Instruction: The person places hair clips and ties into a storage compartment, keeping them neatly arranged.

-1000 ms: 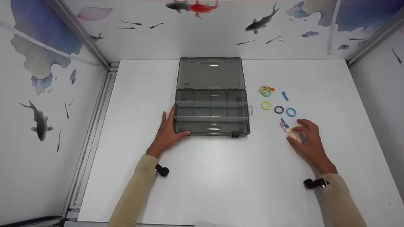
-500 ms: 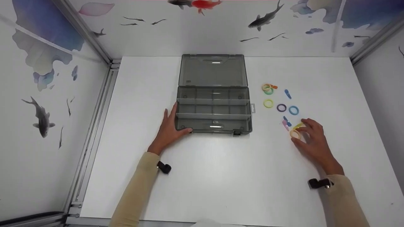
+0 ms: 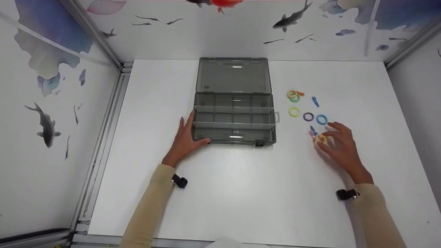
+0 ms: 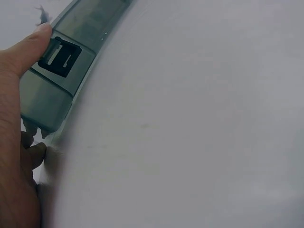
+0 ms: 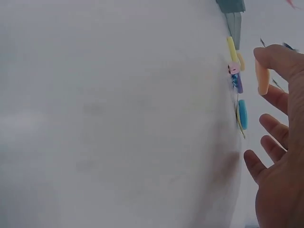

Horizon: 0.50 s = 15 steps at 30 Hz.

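An open grey see-through compartment box [image 3: 234,118] stands on the table with its lid [image 3: 234,75] folded back. My left hand [image 3: 181,144] holds its front left corner, thumb on the front edge and fingers along the left side. In the left wrist view the thumb lies near the dark latch [image 4: 61,57]. My right hand [image 3: 341,146] pinches a peach hair tie [image 5: 262,76] between thumb and index finger, the other fingers spread. Just beyond the hand lie a pink hair clip [image 3: 311,134] and a blue clip [image 3: 313,128]; a yellow piece there is partly hidden.
Right of the box lie a lime hair tie [image 3: 294,111], a purple one [image 3: 308,116] and a blue one [image 3: 321,119]. Behind them are an overlapping orange and green pair [image 3: 294,96], an orange clip [image 3: 300,93] and a blue clip [image 3: 315,101]. Walls enclose the table's back and sides.
My right hand has moved slightly away from me with the peach hair tie, now over the pink and yellow pieces. The left hand stays at the box corner. The head view has shifted slightly.
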Each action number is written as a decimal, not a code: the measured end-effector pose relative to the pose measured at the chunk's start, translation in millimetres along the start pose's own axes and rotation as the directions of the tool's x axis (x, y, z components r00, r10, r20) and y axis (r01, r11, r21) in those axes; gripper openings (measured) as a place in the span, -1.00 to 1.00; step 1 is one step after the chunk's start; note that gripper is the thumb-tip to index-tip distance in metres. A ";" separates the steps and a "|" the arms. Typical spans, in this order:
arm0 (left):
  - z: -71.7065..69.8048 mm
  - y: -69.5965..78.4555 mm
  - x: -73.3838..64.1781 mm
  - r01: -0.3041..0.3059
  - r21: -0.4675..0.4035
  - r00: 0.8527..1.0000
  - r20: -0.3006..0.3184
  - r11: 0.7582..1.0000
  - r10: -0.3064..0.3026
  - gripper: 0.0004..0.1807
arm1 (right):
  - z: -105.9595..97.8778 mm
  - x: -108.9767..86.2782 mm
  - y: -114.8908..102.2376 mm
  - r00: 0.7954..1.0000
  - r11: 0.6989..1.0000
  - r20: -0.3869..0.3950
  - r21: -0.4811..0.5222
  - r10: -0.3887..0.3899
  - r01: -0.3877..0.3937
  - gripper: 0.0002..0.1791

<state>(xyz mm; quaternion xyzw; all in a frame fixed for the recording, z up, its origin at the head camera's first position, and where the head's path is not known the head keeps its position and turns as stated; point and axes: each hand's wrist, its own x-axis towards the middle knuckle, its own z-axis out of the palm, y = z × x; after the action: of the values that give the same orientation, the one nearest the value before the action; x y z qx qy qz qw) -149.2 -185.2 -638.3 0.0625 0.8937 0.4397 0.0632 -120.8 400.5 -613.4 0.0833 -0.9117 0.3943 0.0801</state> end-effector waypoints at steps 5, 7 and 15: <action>0.6 0.7 0.1 0.003 -0.002 1.000 0.003 1.000 -0.003 0.43 | 8.6 16.4 -8.8 0.998 0.997 0.005 0.040 -0.059 0.059 -0.67; 0.7 0.5 0.2 0.001 -0.004 1.000 0.003 1.000 -0.001 0.43 | 13.6 24.2 -11.6 0.996 0.995 0.010 0.048 -0.085 0.085 -0.68; 0.8 -0.5 1.2 -0.007 0.010 1.000 0.000 1.000 0.007 0.43 | 30.9 54.7 -30.0 0.980 0.980 0.063 0.085 -0.186 0.181 -0.62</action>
<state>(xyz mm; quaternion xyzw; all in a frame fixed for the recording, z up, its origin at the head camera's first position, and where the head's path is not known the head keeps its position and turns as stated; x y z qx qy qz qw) -150.3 -184.7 -639.2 0.0659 0.8957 0.4354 0.0614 -170.1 352.8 -601.6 0.1841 -0.8861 0.4176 0.0805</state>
